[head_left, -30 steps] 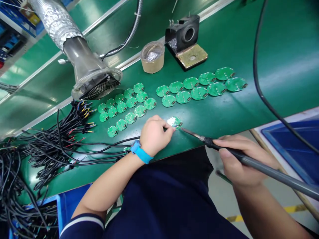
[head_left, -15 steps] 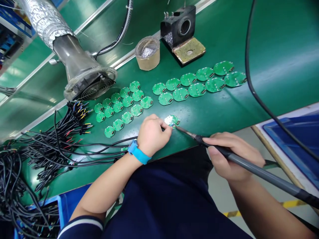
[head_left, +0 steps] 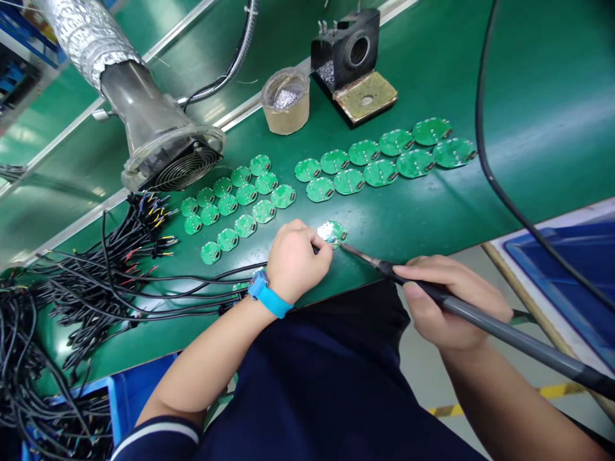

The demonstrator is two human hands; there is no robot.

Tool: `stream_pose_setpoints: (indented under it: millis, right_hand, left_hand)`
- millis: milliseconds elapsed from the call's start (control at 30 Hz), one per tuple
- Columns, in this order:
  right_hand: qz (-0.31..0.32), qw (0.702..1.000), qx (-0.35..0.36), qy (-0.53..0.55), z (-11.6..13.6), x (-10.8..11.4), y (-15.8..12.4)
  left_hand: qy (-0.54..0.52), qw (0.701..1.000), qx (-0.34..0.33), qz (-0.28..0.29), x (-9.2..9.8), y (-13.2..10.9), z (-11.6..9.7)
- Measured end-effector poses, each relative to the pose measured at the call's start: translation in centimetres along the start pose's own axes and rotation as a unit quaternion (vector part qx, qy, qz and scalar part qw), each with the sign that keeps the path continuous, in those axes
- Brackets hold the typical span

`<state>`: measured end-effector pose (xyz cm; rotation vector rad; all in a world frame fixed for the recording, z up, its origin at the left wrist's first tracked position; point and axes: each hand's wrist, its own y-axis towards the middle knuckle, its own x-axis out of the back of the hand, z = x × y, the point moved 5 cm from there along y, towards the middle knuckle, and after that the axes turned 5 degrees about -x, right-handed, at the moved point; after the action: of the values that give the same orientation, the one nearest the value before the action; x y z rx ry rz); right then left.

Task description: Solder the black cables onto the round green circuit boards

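A round green circuit board (head_left: 332, 232) lies on the bench in front of me, bright with reflected light. My left hand (head_left: 300, 256), with a blue band on its wrist, is closed in a pinch at the board's left edge. A black cable (head_left: 240, 269) runs from the left into this hand; its end is mostly hidden by the fingers. My right hand (head_left: 454, 298) is wrapped round the grey handle of a soldering iron (head_left: 480, 320). The iron's tip meets the board's lower edge, close to my left fingertips.
Several green boards (head_left: 379, 173) stand in rows beyond my hands, with more (head_left: 245, 225) to the left. Black cables (head_left: 96, 282) with bare coloured ends are heaped left. A fume extractor (head_left: 168, 153), a solder cup (head_left: 286, 112) and an iron stand (head_left: 353, 57) stand behind. A cord (head_left: 485, 160) hangs right.
Hardly anything differs. The view has shifted very slightly; both hands, the board and the iron's tip keep nearly the same places.
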<state>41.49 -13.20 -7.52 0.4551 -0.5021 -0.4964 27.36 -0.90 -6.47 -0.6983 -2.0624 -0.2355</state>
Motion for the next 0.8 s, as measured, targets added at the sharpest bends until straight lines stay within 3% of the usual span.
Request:
stream_pose_setpoints:
  millis: [233,600,800]
  right_hand:
    - [-0.043,0.999,0.002,0.007,-0.5,0.6,-0.1]
    - [-0.001,1.0,0.006,-0.02,0.7,-0.6,1.1]
    - [0.016,0.999,0.027,-0.037,1.6,-0.7,1.3]
  left_hand:
    - [-0.006,1.0,-0.004,-0.001,-0.2,-0.1,0.1]
    - [-0.007,1.0,0.0,0.004,-0.1,-0.1,0.2]
    - [0.023,1.0,0.0,-0.021,-0.4,-0.5,0.1]
